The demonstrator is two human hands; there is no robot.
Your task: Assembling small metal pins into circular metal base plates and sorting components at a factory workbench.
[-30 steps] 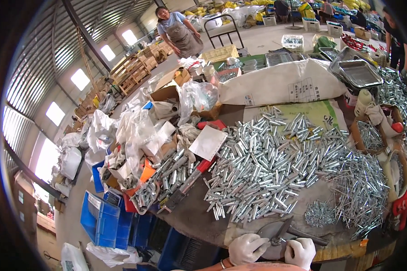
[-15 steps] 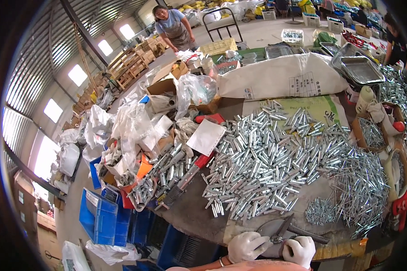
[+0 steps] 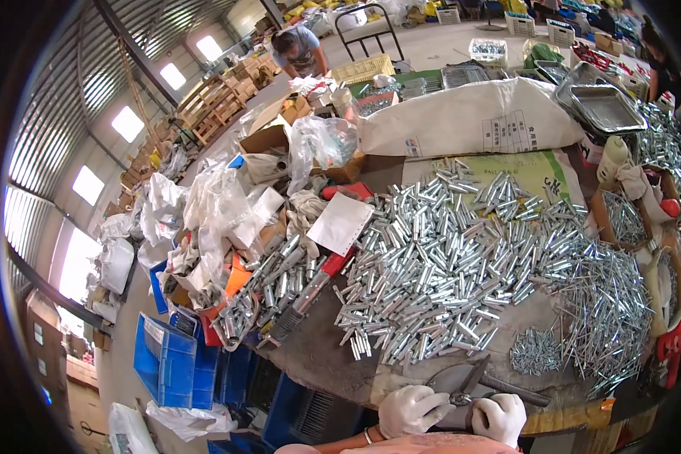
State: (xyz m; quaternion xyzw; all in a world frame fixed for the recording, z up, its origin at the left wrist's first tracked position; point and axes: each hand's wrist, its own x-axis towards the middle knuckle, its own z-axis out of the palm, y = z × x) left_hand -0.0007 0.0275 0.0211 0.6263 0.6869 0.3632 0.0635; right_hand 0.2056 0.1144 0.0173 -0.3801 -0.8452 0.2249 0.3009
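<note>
Both my hands wear white gloves at the table's near edge. My left hand [image 3: 410, 411] is closed, its fingertips pinched beside a small metal piece [image 3: 461, 399] on a dark metal fixture [image 3: 473, 378]. What sits in the pinch is too small to tell. My right hand [image 3: 501, 418] is curled just to the right of that fixture, its fingers bent inward; whatever they hold is hidden. Beyond my hands spreads a broad heap of shiny metal tubes [image 3: 439, 265]. A small pile of short metal parts [image 3: 536, 352] lies nearer, beside a mound of long thin metal pins [image 3: 605, 318].
Left are a metal bar tool with a red end [image 3: 306, 299], a white paper sheet [image 3: 341, 223], plastic bags [image 3: 219, 208] and blue bins [image 3: 166, 363]. A white sack [image 3: 469, 125] crosses the back. Cardboard boxes [image 3: 620, 219] stand right. A person [image 3: 300, 53] bends over behind.
The person at the back has bent down, head lowered. My hands stay by the fixture with only slight shifts in the fingers. The view has moved a little.
</note>
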